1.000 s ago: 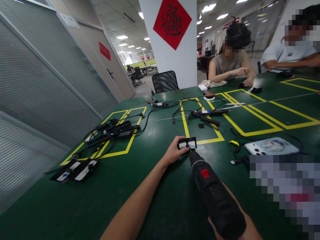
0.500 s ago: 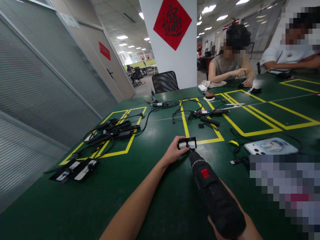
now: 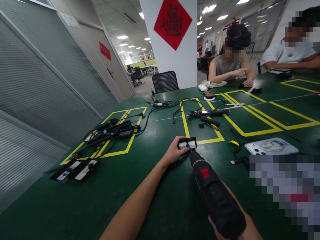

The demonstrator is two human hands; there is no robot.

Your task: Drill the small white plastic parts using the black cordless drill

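My left hand (image 3: 173,151) pinches the left end of a small black part with white labels (image 3: 187,143), holding it down on the green table (image 3: 75,206). My right hand (image 3: 247,230) shows only at the bottom edge, wrapped round the grip of a black electric screwdriver with a red mark (image 3: 215,193). The screwdriver's tip touches the lower edge of the small part.
Two black units (image 3: 75,169) lie at the left, tangled black cables and adapters (image 3: 112,130) behind them. More tools and cables (image 3: 207,113) lie inside yellow tape squares. A phone (image 3: 271,146) lies at the right. Two people sit at the far side; an office chair (image 3: 165,81) stands by a pillar.
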